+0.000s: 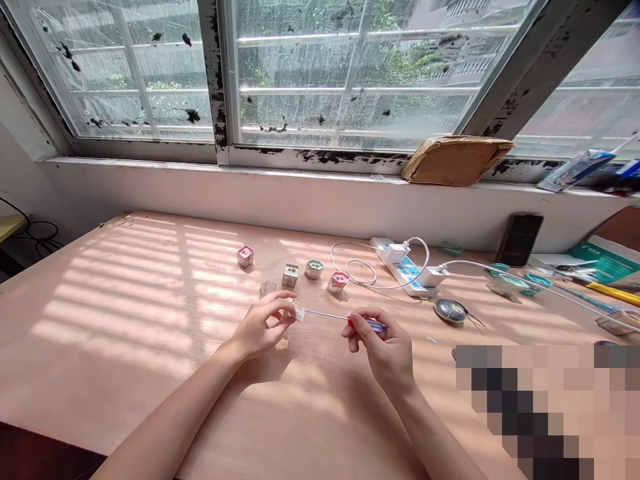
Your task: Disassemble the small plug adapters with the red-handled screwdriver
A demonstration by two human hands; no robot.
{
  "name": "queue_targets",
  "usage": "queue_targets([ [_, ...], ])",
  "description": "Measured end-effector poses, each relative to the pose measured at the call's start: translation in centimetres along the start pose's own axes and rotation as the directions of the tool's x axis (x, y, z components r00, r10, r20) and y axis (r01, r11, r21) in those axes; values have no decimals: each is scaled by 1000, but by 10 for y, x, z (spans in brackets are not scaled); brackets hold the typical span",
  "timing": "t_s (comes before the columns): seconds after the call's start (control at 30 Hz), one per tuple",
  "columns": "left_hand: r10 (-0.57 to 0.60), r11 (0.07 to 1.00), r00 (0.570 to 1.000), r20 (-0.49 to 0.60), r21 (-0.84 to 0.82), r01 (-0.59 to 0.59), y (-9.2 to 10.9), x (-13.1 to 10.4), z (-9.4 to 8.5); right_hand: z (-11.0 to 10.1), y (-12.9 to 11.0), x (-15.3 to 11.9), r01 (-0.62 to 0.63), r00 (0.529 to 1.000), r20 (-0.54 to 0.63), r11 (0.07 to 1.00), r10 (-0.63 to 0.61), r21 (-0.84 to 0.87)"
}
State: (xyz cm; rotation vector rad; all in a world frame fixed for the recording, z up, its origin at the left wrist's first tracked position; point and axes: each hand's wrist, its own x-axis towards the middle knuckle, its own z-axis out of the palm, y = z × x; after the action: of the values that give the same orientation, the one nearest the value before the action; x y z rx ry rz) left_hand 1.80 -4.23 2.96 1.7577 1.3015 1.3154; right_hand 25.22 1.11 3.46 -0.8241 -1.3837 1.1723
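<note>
Between the thumb and fingers of my left hand (pixel 263 325) is a small clear plastic box (pixel 299 310), tilted a little above the table. My right hand (pixel 383 343) grips a screwdriver (pixel 376 325) by its purple, see-through handle. Its thin shaft points left, and the tip reaches the clear box; whether it touches a screw is too small to tell. Just behind my left hand stands another clear box (pixel 268 288). Farther back are small boxes with coloured tops: a pink one (pixel 245 256), a white one (pixel 291 275), a green one (pixel 314 269) and another pink one (pixel 339 281).
A power strip (pixel 407 267) with white plugs and a looped cable lies at the back. To its right are a dark round object (pixel 451 311), teal-rimmed containers (pixel 507 285) and a phone (pixel 520 240) leaning on the wall. A pixelated patch covers the lower right.
</note>
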Motion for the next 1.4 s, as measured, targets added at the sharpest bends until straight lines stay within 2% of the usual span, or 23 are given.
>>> queue_targets([
  [0.23,-108,993,992,72,-34,111,-5,-4,7,-1,-3,3,26,999,-34,991,-21,132],
  [0.57,-220,975,956,196,61,212,-3,-8,8,-1,2,-5,104,994,-2,986,-105,-128],
  [0.83,-200,980,954,222,61,191,3,-6,8,-3,7,-5,117,993,33,975,-113,-187],
  [1.1,-206,977,953,223,102,188,-1,-6,8,-2,7,-5,113,993,44,977,-107,-183],
  [1.4,-158,986,963,220,81,144,-1,-5,6,-6,9,-5,127,989,102,971,-108,-203],
])
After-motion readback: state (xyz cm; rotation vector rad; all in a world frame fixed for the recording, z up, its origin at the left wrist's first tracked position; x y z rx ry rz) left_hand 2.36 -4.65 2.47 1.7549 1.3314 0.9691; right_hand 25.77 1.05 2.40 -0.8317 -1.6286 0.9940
